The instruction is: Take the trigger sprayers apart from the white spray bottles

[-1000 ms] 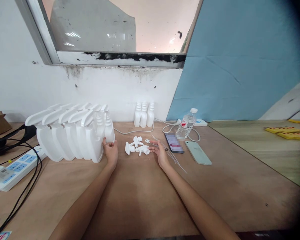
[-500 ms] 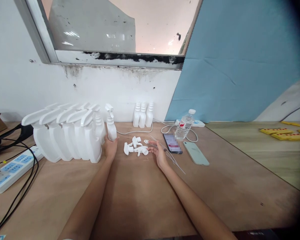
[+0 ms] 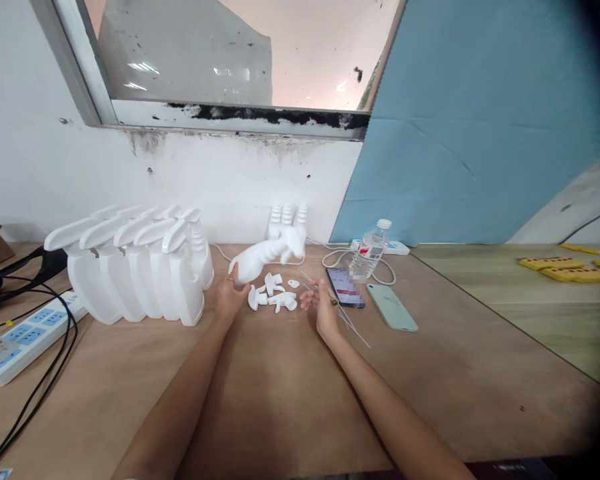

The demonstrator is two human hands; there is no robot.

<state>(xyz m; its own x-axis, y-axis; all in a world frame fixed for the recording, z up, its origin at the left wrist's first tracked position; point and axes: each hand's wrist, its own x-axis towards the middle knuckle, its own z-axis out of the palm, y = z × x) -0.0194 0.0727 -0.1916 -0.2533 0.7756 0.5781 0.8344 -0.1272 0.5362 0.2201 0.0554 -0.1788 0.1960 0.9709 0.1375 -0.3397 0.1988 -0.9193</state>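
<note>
I've the left hand (image 3: 231, 298) gripping a white spray bottle (image 3: 257, 260), tipped rightward just beyond the loose spray heads (image 3: 283, 301); right hand (image 3: 326, 312) half-curled, can't tell if holding anything. Bottle-handling step, I'd judge; next calls for steady support.

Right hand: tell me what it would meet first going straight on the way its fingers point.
The right hand, pointing left, would probably meet the nearest loose white spray head first. The small white piece lies slightly behind that line. The hand's height is unclear, so it might pass above.
</note>
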